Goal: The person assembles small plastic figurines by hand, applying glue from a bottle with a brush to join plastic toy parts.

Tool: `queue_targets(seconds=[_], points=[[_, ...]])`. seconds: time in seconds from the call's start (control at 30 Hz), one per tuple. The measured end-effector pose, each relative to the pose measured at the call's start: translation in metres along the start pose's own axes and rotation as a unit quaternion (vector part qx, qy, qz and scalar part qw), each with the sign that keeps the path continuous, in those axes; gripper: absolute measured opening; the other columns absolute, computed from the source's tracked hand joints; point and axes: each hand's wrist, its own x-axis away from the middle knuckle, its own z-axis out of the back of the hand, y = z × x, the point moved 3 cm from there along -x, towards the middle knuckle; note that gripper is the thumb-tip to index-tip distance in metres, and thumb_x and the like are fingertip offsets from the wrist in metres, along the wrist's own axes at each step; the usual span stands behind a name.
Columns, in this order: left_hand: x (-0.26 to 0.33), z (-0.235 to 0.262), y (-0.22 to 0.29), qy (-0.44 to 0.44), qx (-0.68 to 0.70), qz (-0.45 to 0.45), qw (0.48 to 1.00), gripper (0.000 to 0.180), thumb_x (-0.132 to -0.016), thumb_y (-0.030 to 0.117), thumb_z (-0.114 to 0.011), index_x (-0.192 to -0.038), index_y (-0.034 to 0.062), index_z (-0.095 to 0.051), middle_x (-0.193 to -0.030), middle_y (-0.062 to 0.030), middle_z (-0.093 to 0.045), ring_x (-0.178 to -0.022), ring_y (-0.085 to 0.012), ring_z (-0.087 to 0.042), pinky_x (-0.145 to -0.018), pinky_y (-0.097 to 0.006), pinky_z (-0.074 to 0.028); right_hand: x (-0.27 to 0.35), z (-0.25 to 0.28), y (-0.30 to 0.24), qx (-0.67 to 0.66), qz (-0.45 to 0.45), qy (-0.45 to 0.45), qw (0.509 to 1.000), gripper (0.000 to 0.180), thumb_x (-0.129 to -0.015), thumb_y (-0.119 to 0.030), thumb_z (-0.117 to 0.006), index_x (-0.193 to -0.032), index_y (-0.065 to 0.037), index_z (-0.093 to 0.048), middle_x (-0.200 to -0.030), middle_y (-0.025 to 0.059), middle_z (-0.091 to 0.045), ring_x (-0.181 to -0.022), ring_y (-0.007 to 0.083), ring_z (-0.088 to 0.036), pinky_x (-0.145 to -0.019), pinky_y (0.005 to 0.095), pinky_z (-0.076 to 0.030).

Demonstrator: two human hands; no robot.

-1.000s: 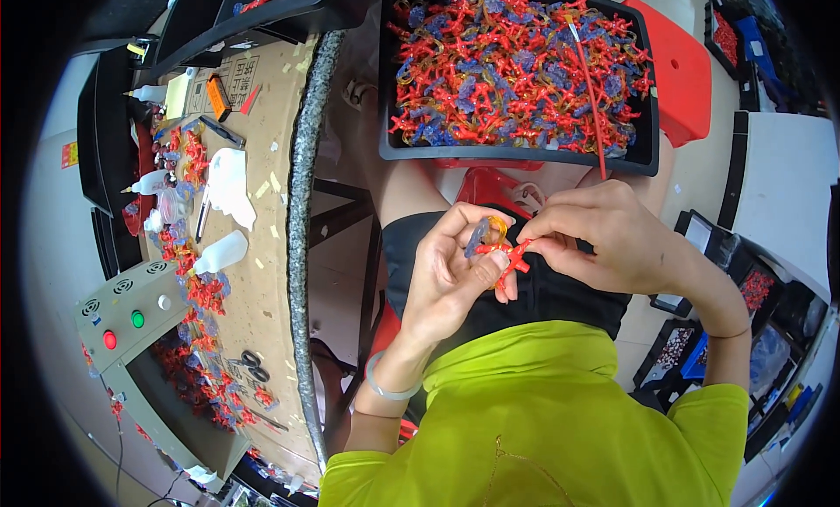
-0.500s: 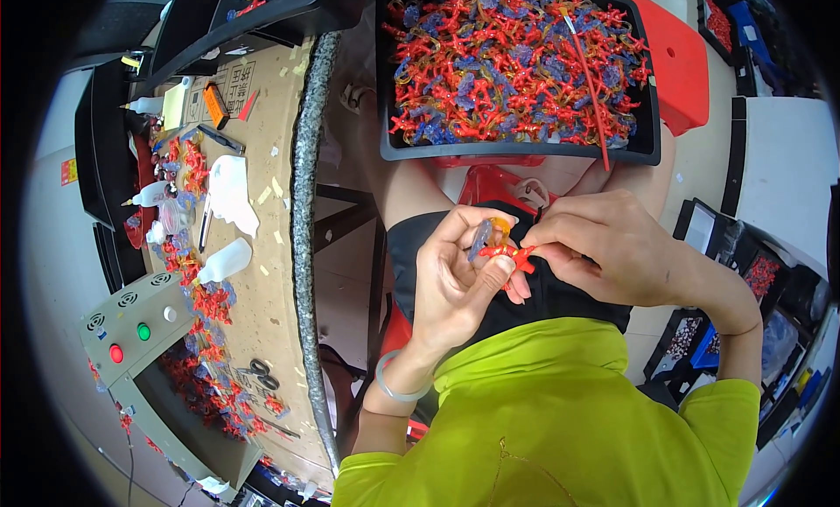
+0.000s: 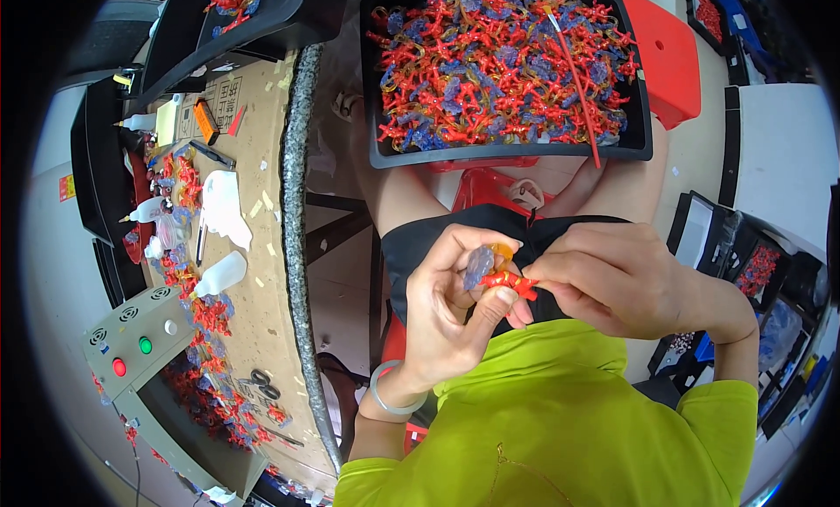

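A small plastic figure [image 3: 507, 284] with a red branching body and translucent purple and amber parts is held above my lap. My left hand [image 3: 451, 301] is closed around it, the thumb pressing the red body and the fingers behind the purple and amber parts. My right hand [image 3: 617, 279] pinches at the red body's right end with thumb and forefinger; those fingertips partly hide that end. Ahead of my hands, a black tray [image 3: 516, 153] is heaped with similar red, purple and amber pieces. A thin red paintbrush [image 3: 576, 83] lies slantwise across the heap.
On my left stands a cardboard-covered workbench [image 3: 262, 306] with a stone-like edge. It bears a white squeeze bottle [image 3: 220, 274], black scissors [image 3: 261, 383], an orange box [image 3: 206, 120] and a grey machine [image 3: 140, 332] with buttons. A red stool [image 3: 669, 61] stands beyond the tray at right.
Both hands have come slightly nearer my body. The figure has turned a little, showing the purple part's broader face. The whole surroundings have shifted slightly in the view.
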Motion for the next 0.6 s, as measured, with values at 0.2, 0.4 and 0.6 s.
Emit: queue_targets(seconds=[0.2,0.4,0.6], points=[[0.011,-0.005,0.014,-0.012,-0.027,-0.008,1.000,0.029,-0.085,-0.008,-0.056,-0.112,-0.0077,-0.046,-0.087,-0.0124,-0.058,-0.070,-0.0137,-0.062,-0.065,-0.024,-0.051,-0.002,0.007,-0.014,-0.018,0.028,0.004,0.999,0.023,-0.067,-0.001,-0.066,-0.087,0.004,-0.057,-0.075,0.0077,-0.054,-0.057,0.0214,-0.056,-0.047,0.0291,-0.047],[0.014,-0.005,0.023,-0.031,-0.080,-0.045,0.995,0.029,-0.085,-0.008,-0.056,-0.111,-0.0089,-0.046,-0.086,-0.0123,-0.059,-0.069,-0.0129,-0.063,-0.066,-0.024,-0.051,-0.001,0.006,-0.022,0.020,0.052,0.033,0.998,0.026,-0.066,-0.003,-0.067,-0.089,0.007,-0.056,-0.076,0.0090,-0.054,-0.059,0.0211,-0.057,-0.049,0.0287,-0.047],[0.001,0.002,0.002,0.018,0.010,0.055,0.998,0.027,-0.085,-0.010,-0.052,-0.111,-0.0074,-0.046,-0.086,-0.0129,-0.057,-0.066,-0.0144,-0.062,-0.060,-0.024,-0.052,-0.001,-0.001,0.007,-0.047,-0.038,-0.036,0.998,0.017,-0.074,0.005,-0.064,-0.090,0.000,-0.063,-0.077,0.0100,-0.062,-0.058,0.0214,-0.060,-0.050,0.0309,-0.047]])
